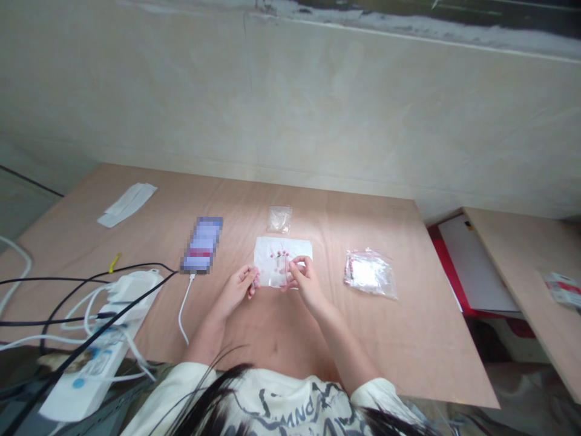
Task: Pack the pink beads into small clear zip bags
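white sheet (265, 247) | flat, rectangular | small reddish pieces (279, 254) on it

Home or small office, wooden desk (408, 357), plain wall (290, 103), power strip (88, 390)

Head view: I have two bare hands over a wooden desk (431, 345). Left hand (239, 283) is at the left edge of a white sheet (300, 246); right hand (303, 277) is over its right side, thumb and fingertips close together (what's between them is too small for me to tell). Small reddish pieces (279, 254) lie on the sheet. I see a small clear bag (279, 219) beyond, a bigger plastic bag (370, 272) right, a phone (202, 245) left, power strip (86, 387) near left.
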Action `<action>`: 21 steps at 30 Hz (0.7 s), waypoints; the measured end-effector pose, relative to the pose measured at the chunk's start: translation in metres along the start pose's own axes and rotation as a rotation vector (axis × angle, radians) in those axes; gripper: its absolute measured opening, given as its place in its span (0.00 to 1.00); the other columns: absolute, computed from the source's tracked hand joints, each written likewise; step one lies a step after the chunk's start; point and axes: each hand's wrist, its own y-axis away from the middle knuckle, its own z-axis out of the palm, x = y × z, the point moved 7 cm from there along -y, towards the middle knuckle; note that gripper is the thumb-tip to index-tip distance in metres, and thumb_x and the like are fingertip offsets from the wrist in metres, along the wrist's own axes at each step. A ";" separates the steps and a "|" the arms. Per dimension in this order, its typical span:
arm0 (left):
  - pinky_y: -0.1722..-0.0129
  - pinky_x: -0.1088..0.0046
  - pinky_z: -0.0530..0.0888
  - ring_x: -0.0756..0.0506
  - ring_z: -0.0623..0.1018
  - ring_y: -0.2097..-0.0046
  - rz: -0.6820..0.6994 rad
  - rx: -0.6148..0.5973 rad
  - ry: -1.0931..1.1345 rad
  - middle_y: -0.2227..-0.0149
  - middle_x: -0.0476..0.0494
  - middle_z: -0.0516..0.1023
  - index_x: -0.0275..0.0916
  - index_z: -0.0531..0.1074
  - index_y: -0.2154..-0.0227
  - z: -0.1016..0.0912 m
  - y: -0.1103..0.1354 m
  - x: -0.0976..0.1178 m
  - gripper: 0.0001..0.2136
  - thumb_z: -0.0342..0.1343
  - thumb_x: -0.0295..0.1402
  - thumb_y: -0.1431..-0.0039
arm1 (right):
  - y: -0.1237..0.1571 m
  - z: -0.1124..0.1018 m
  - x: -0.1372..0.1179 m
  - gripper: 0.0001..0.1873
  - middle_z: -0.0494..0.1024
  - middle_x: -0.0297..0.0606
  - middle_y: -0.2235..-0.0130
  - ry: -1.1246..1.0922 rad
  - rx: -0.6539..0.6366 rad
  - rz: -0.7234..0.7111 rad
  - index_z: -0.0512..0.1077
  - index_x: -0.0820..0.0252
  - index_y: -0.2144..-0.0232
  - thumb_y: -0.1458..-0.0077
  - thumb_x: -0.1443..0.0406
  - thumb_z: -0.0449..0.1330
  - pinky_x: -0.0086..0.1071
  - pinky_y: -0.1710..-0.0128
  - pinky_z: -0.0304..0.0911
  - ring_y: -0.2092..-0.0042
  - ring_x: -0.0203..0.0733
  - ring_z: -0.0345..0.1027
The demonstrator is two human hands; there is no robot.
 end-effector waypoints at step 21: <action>0.74 0.75 0.71 0.52 0.71 0.78 -0.034 0.058 0.135 0.79 0.50 0.73 0.35 0.63 0.74 -0.019 -0.002 -0.010 0.14 0.57 0.40 0.57 | -0.028 -0.023 0.040 0.09 0.61 0.28 0.82 0.303 0.019 -0.083 0.70 0.62 0.80 0.60 0.60 0.59 0.26 0.78 0.45 0.79 0.30 0.50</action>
